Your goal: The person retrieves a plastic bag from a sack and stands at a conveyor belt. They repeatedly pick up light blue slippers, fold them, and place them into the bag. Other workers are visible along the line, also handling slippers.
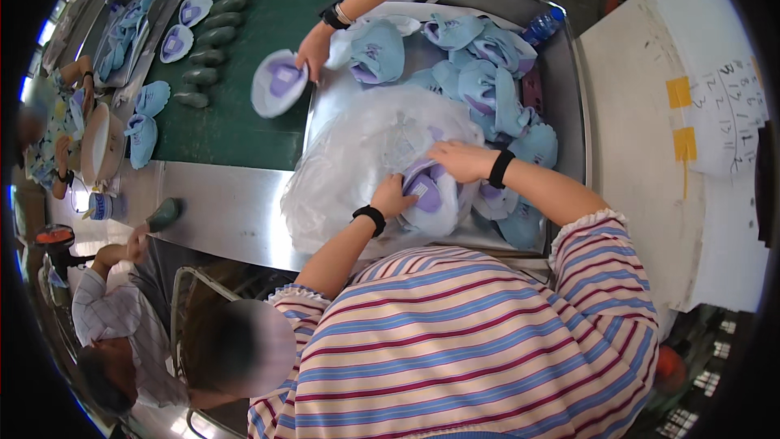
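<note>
My left hand (392, 197) is closed, its fingers gripping the left edge of a white shoe sole with a purple patch (428, 199). My right hand (460, 162) is closed over the top edge of the same purple-lined piece, its fingertips partly hidden. The sole is tilted up in front of me, beside a crumpled clear plastic bag (349, 154) that holds more white and purple pieces. Several light blue shoe uppers with purple lining (483, 85) are heaped in the metal tray (583, 138) beyond and right of my hands.
Another person's hand (315, 50) holds a white and purple sole (279, 84) over the green conveyor belt (244, 134). Rows of dark green shoe lasts (218, 36) and soles (195, 10) stand there. A blue bottle (543, 26) lies in the tray's far corner. Another person (134, 341) sits left.
</note>
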Tool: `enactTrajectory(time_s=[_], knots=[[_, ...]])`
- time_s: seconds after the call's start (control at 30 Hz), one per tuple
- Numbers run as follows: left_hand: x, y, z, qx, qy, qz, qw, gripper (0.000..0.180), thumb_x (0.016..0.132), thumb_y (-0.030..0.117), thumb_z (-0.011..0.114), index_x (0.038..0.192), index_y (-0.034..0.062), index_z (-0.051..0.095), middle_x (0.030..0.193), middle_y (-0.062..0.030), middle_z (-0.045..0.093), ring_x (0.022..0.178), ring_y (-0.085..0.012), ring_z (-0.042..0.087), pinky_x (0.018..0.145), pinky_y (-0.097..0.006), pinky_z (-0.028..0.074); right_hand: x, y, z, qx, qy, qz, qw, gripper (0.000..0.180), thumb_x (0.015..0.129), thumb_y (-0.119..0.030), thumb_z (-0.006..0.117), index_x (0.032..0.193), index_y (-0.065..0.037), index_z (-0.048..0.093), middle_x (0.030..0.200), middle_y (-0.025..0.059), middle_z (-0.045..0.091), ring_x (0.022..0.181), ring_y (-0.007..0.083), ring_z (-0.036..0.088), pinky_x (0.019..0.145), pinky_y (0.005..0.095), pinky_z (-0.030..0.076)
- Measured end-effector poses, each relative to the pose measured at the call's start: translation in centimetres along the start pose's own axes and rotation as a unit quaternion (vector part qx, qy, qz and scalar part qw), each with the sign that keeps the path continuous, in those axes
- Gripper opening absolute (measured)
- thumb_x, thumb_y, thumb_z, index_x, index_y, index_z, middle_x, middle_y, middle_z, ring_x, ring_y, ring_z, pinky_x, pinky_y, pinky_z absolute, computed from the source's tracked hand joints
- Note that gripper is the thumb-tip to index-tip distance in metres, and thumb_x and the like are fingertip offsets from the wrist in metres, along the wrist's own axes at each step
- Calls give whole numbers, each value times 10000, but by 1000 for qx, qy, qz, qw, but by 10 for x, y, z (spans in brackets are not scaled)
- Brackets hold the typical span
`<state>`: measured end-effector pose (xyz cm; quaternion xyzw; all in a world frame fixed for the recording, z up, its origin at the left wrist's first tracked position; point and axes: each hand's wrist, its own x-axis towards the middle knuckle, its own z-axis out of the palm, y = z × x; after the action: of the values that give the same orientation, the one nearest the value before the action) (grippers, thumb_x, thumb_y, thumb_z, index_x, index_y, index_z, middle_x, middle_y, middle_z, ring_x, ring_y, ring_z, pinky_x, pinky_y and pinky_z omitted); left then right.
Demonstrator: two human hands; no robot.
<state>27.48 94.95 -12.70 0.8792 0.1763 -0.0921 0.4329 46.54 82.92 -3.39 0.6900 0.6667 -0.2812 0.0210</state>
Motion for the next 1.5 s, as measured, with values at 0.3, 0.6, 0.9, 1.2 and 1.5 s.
enactTrajectory(time_s=[0.3, 0.6, 0.9, 1.2, 1.5], knots=[[-49, -18, -82, -579, 116, -91, 802, 546, 851, 23, 521, 1343, 24, 285, 1064, -121, 545, 869, -192, 587, 674, -316, 515, -72, 18, -9, 40, -88, 92, 991, 683, 734, -269, 677, 1307, -10, 412, 1309, 201, 452, 1179, 326, 460, 1007, 367, 346], [-95, -12, -124, -683, 20, -165, 711, 237, 876, 120, 525, 1102, 52, 532, 969, -99, 601, 821, -221, 606, 702, -381, 507, -40, -66, -53, 316, 261, -61, 910, 774, 660, -207, 758, 1325, -67, 389, 1296, 121, 454, 1190, 324, 448, 992, 426, 364], [-106, 19, -136, -776, 36, -141, 614, 250, 917, 286, 503, 1039, 83, 582, 933, -49, 630, 734, -206, 603, 588, -270, 488, 18, -94, -50, 835, 7, -71, 545, 530, 799, -271, 617, 1267, -89, 446, 1231, 63, 511, 1087, 190, 533, 947, 361, 423], [-126, 37, -163, -672, 99, 82, 729, 422, 889, 400, 431, 1150, 80, 519, 1031, -185, 543, 758, -271, 533, 519, -278, 427, 9, -101, -70, 959, 72, 42, 270, 477, 890, -390, 421, 1118, 10, 543, 1076, 189, 574, 998, 324, 573, 823, 472, 488], [-97, 14, -184, -814, -132, 17, 566, 570, 908, 502, 309, 1238, 68, 476, 936, -312, 559, 494, -271, 514, 400, -269, 422, 43, -114, -83, 912, 152, 46, 378, 449, 937, -448, 371, 1241, -136, 477, 1215, 61, 531, 1115, 273, 505, 893, 463, 442]])
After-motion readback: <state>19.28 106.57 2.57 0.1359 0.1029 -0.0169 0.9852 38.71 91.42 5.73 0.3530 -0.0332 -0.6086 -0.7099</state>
